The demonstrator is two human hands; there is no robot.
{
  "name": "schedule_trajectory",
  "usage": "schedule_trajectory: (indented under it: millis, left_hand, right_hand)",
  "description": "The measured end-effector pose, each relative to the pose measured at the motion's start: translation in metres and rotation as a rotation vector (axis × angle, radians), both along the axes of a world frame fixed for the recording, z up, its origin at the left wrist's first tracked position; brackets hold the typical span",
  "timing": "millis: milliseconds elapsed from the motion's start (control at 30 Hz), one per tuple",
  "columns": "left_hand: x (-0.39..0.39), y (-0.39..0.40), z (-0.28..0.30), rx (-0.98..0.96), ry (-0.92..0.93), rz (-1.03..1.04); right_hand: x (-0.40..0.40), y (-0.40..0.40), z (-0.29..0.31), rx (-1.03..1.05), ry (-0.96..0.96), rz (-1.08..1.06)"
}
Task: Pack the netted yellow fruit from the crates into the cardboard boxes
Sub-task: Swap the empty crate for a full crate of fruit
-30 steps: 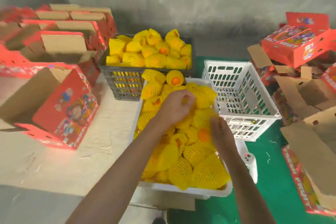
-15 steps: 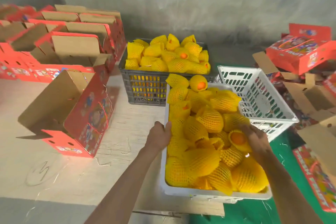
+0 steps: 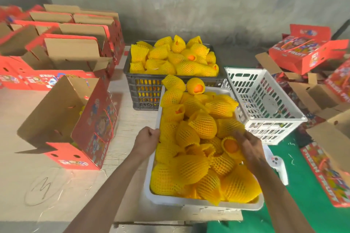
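Fingers: left hand (image 3: 145,139) grips white crate (image 3: 200,202) rim | right hand (image 3: 248,147) loose on netted fruit (image 3: 230,144) | boxes (image 3: 303,54) read "FRESH FRUIT"

left hand (image 3: 146,139) off fruit pile, now gripping left rim of near white crate (image 3: 151,191); right hand (image 3: 248,147) shifted right, fingers over netted fruit (image 3: 230,145).

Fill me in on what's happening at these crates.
A person is packing netted yellow fruit. The left hand grips the rim of the near white crate, which is heaped full. The right hand reaches in, touching a netted fruit. An open red cardboard box waits at left; a grey crate behind is also full.
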State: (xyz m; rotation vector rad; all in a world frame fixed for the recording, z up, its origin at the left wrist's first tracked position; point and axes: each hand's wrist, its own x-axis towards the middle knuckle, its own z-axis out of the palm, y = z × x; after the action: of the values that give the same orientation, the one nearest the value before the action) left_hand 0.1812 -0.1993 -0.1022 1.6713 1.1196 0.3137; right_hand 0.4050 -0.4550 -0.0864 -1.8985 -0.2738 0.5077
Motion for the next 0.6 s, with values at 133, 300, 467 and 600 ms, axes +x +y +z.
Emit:
schedule_trajectory:
  millis: [133, 300, 467, 600]
  left_hand:
    - [-0.049, 0.029, 0.002, 0.008, 0.018, 0.102]
    - [-0.103, 0.063, 0.010, 0.100, 0.037, 0.288]
    - [-0.130, 0.081, 0.019, 0.190, 0.121, 0.433]
    - [-0.127, 0.079, 0.025, 0.250, 0.187, 0.471]
  right_hand:
    - [-0.040, 0.045, -0.001, -0.010, -0.020, 0.058]
    - [-0.091, 0.100, -0.009, 0.006, -0.045, 0.146]
    - [-0.122, 0.129, -0.012, 0.003, -0.052, 0.229]
    - [-0.119, 0.130, -0.006, -0.010, -0.089, 0.266]
